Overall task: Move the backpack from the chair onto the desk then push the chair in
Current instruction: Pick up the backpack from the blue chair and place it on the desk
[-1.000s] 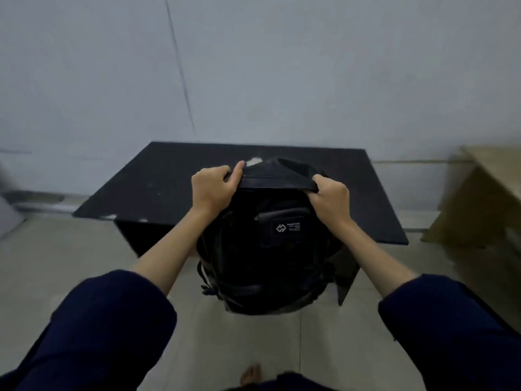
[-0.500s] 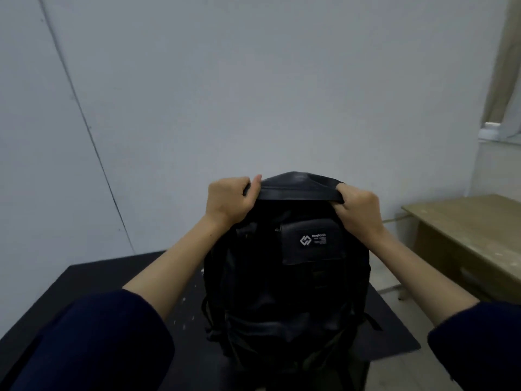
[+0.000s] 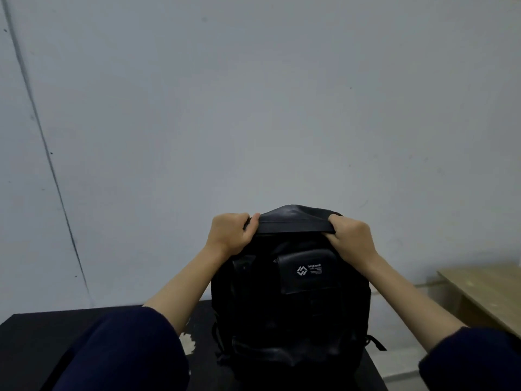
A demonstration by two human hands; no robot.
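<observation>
A black backpack (image 3: 293, 309) with a small white logo patch stands upright over the black desk (image 3: 42, 337), near the desk's right part. Whether its bottom rests on the desk top I cannot tell. My left hand (image 3: 232, 234) grips the left end of its top edge. My right hand (image 3: 351, 238) grips the right end of the same edge. Both arms in dark blue sleeves reach forward from the bottom of the view. The chair is out of sight.
A plain grey wall (image 3: 253, 108) rises right behind the desk. A light wooden table (image 3: 485, 292) stands to the right, with a strip of pale floor (image 3: 400, 362) between it and the desk. A chipped white patch (image 3: 188, 342) marks the desk top.
The backpack has travelled forward from in front of the desk to above its top, held by both hands throughout. My view has tilted up, so the wall now fills most of it.
</observation>
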